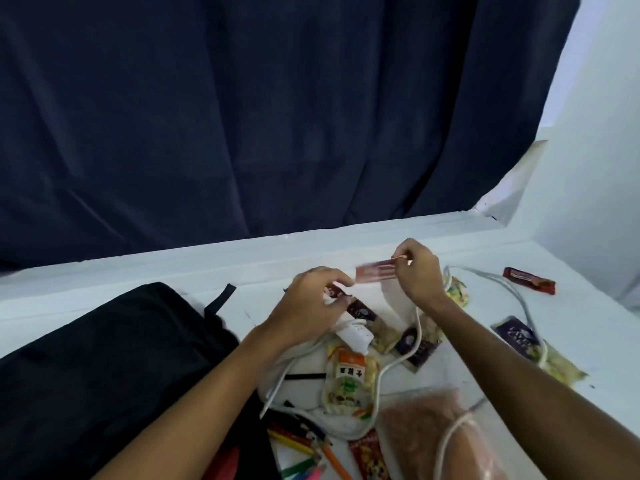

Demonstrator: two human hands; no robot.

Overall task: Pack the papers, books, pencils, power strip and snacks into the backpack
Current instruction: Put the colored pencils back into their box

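Note:
A black backpack (104, 358) lies flat on the white table (242, 258) at the left. My right hand (417, 268) pinches a red snack bar (375, 271) by its end, held above the pile. My left hand (311, 299) grips a small dark-red snack packet (334, 292) just left of it. Below the hands lie a white power strip (355, 336) with its looping cord (381, 375), an orange-and-green snack bag (349, 379), dark sachets (414, 344) and coloured pencils (304, 445).
A red-brown candy bar (529, 280) lies at the far right. A purple-labelled snack bag (519, 336) sits to the right, a clear bag of pinkish stuff (436, 431) at the front. A dark curtain (277, 116) hangs behind the table; a white wall stands at the right.

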